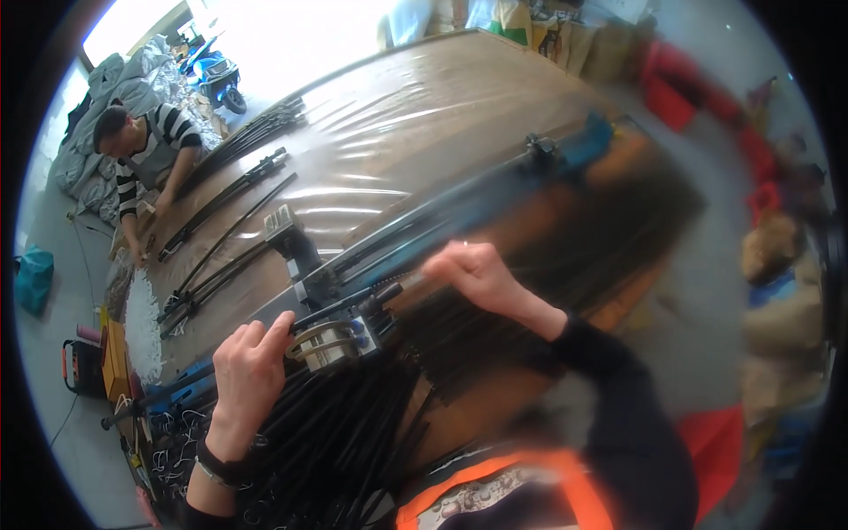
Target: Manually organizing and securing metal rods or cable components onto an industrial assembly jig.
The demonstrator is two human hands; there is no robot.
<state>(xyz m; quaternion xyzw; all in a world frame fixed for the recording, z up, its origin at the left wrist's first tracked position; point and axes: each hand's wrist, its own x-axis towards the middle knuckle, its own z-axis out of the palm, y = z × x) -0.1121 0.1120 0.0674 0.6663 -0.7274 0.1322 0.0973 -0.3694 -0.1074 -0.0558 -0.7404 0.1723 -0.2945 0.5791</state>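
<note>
My left hand (252, 367) is closed around a black rod (344, 306) that slants up to the right across a small bench machine (340, 344). My right hand (477, 274) is curled shut just beyond the rod's right end and smeared by motion. A thin dark strand, perhaps a spring or cord, runs from the rod's end toward its fingertips; what the fingers pinch is too blurred to make out. Behind the rod a long metal rail (389, 243) crosses the table, with a clamp-like block (541, 155) at its far end.
Several black rods (344, 433) lie bundled below the machine, more (230, 199) across the plastic-covered table (424, 115). At the far left a person in striped sleeves (150, 159) works at the table's edge. White bits (146, 327) are heaped nearby. A red thing (715, 459) stands at lower right.
</note>
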